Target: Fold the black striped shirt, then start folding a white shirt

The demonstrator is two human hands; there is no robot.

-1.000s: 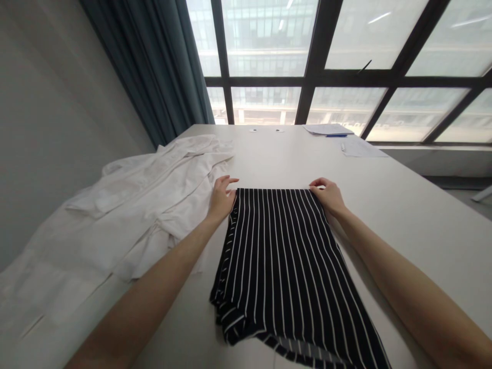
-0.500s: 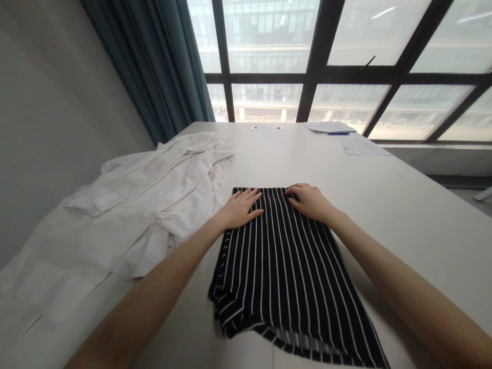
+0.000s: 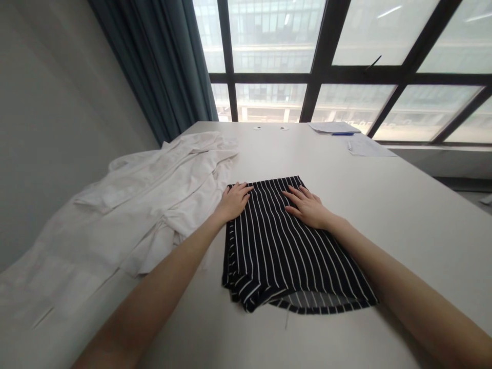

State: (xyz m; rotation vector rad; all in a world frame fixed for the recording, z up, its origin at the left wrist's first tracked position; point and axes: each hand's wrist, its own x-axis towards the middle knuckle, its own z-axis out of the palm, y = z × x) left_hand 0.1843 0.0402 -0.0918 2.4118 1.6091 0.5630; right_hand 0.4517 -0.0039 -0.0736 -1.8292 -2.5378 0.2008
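Observation:
A folded black garment with thin white stripes (image 3: 277, 246) lies on the white table (image 3: 384, 205). Its near end gapes a little, showing a lighter inside, and its lower left corner is bunched in layers. My left hand (image 3: 234, 201) rests on the garment's far left corner with the fingers stretched out. Flat on the cloth at the upper right lies my right hand (image 3: 306, 206), fingers apart. A loose thread hangs from the near edge.
White crumpled cloth (image 3: 154, 195) spreads along the table's left side, close to my left forearm. Papers (image 3: 334, 127) and a blue pen (image 3: 343, 134) lie at the far right. Behind the table are a dark-framed window and a blue curtain (image 3: 172, 66).
The striped garment's near end has moved away from me, and its far right corner now reaches past my right hand. My right hand's fingers have spread flatter on the cloth.

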